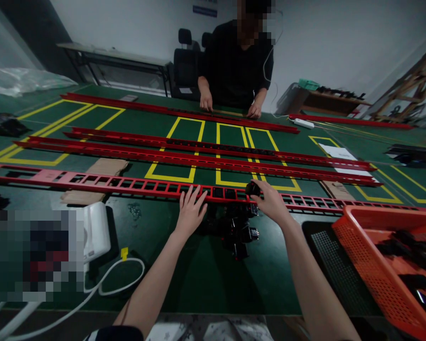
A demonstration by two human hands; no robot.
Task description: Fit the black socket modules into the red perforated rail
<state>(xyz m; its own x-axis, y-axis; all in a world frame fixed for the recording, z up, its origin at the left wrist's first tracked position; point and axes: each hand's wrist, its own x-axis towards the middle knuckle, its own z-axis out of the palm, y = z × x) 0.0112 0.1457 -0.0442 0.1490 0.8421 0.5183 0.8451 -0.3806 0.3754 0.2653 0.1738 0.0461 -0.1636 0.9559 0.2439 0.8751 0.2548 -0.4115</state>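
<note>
A long red rail with square cut-outs (128,184) lies across the green table in front of me. My left hand (191,210) rests flat on its near edge, fingers spread. My right hand (270,201) pinches a small black socket module (252,189) and holds it over the rail, next to two black modules (224,192) seated in the cut-outs. A heap of loose black modules (239,227) sits on the table between my hands.
Three more red rails (184,158) lie further back. A person in black stands across the table with both hands on the far rail (184,113). An orange basket (386,270) holds black parts at right. A white device (95,229) with cable sits left.
</note>
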